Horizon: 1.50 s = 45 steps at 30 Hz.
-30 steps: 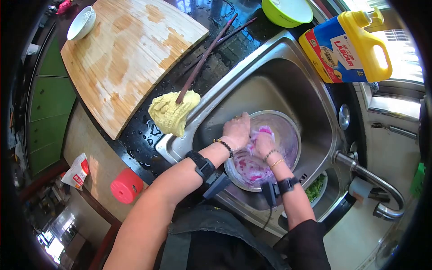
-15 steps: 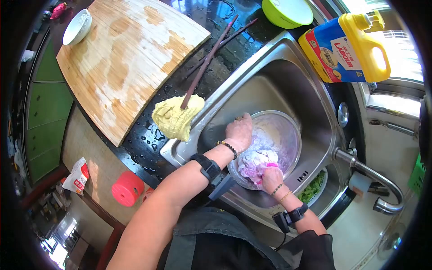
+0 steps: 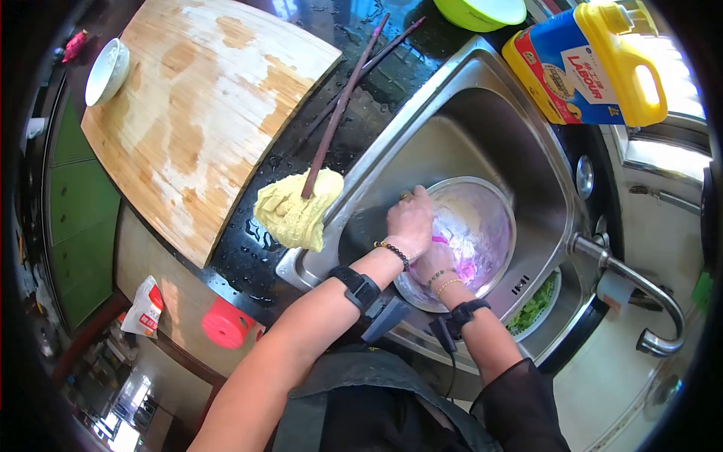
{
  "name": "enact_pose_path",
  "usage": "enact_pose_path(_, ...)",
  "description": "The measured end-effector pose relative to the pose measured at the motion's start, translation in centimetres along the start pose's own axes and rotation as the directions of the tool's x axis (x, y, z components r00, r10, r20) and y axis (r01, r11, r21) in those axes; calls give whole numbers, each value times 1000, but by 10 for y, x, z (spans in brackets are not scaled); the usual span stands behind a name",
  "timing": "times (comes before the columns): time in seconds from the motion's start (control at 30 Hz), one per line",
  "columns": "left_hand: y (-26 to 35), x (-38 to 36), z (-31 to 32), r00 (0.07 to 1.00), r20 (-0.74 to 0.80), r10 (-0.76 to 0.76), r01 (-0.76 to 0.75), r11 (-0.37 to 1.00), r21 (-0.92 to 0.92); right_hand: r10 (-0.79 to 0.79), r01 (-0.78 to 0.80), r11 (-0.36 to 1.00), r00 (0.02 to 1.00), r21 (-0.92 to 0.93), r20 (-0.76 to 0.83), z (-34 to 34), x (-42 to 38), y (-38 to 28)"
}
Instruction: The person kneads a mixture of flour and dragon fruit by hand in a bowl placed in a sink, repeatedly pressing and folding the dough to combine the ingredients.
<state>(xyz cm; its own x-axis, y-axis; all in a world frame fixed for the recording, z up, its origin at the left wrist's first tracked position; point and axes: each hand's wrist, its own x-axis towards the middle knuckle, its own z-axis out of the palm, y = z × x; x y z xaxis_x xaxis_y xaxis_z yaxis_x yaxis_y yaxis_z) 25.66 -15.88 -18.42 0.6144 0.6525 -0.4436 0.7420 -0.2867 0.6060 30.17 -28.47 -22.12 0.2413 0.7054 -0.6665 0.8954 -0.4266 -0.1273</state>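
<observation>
Left hand grips the near rim of the steel bowl in the sink. Right hand, fingers hidden, presses pink dough; closure cannot be told.

A black, wet stone counter carries a stainless steel sink set into it. Against the sink's left rim lies a large pale wooden cutting board with damp brown patches. At the sink's right edge a curved chrome tap arches over. Beyond the sink, bright daylight comes through a window. Left of the counter stand green cabinet doors, and below the counter's edge a beige tiled floor shows.
</observation>
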Motion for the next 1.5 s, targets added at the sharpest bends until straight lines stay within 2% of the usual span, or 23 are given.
enact_pose_path(0.2, 0, -1, -3, 999, 6, 41, -41, 998, 40, 66, -58, 991, 996, 119, -63, -22, 0, 3)
enact_pose_path(0.27, -1, 0, -2, 999, 14, 48, -49, 996, 72, -104, 183, 946, 953, 267, -286, -22, -19, 22)
enact_pose_path(0.3, 0, 0, -3, 999, 29, 23, -25, 997, 67, -100, 343, 815, 878, 467, -469, -27, -28, 30)
enact_pose_path(0.33, 1, 0, -2, 999, 48, 1, -5, 998, 63, -80, 327, 817, 879, 475, -469, -23, -32, 45)
enact_pose_path(0.4, 1, 0, -2, 997, 74, 29, -35, 996, 80, 93, 113, 892, 901, 437, -424, -4, -29, 88)
enact_pose_path(0.5, 2, 2, -4, 996, 77, 53, -63, 989, 137, 371, -220, 896, 848, 386, -378, 18, -9, 136)
enact_pose_path(0.57, 1, 2, -3, 992, 105, 75, -92, 983, 161, 85, -71, 996, 901, 49, -427, 15, 14, 128)
enact_pose_path(0.63, 2, 3, -4, 988, 136, 73, -98, 977, 190, 381, -231, 900, 830, 369, -409, 6, 39, 97)
enact_pose_path(0.67, 5, 3, -6, 982, 164, 94, -127, 970, 205, 376, -256, 900, 865, 352, -332, -1, 49, 85)
enact_pose_path(0.7, 9, 2, -9, 981, 173, 84, -120, 971, 205, 365, -275, 903, 897, 330, -250, -7, 55, 74)
enact_pose_path(0.77, 13, 2, -12, 983, 174, 60, -95, 975, 202, 222, -99, 918, 931, 385, -290, -13, 61, 56)
enact_pose_path(0.9, 12, 3, -11, 982, 179, 58, -99, 969, 228, 260, -124, 861, 941, 493, -218, -21, 47, 18)
enact_pose_path(0.97, 11, 2, -9, 986, 153, 73, -104, 973, 205, 153, -105, 892, 985, 440, -75, -22, 37, 6)
enact_pose_path(1.0, 13, 1, -9, 984, 159, 79, -111, 972, 209, 160, -110, 888, 984, 447, -75, -25, 33, 3)
enact_pose_path(1.07, 19, 0, -13, 986, 153, 72, -107, 966, 236, -15, 7, 960, 1000, 279, 27, -31, 27, -1)
enact_pose_path(1.13, 16, 0, -12, 986, 137, 93, -124, 962, 245, -55, 53, 967, 998, 250, 4, -21, 27, -5)
enact_pose_path(1.2, 12, 1, -10, 986, 120, 115, -142, 959, 247, -174, 173, 973, 985, 155, -5, -16, 21, -4)
enact_pose_path(1.23, 10, 1, -9, 985, 119, 127, -153, 957, 246, -171, 170, 974, 985, 149, -4, -24, 11, -4)
enact_pose_path(1.3, 8, 1, -8, 984, 115, 137, -161, 959, 232, -321, 321, 947, 946, 2, 42, -37, -13, -1)
enact_pose_path(1.33, 8, 1, -8, 985, 114, 133, -157, 959, 237, -321, 322, 947, 946, -7, 50, -38, -22, 3)
enact_pose_path(1.4, 8, 1, -8, 986, 109, 126, -149, 962, 231, -339, 341, 937, 940, 80, -29, -35, -42, 16)
enact_pose_path(1.43, 8, 1, -8, 987, 109, 121, -143, 964, 226, -341, 342, 937, 940, 72, -21, -14, -46, 25)
enact_pose_path(1.5, 7, 1, -9, 988, 109, 111, -133, 967, 219, -313, 345, 803, 938, 486, -149, 39, -45, 47)
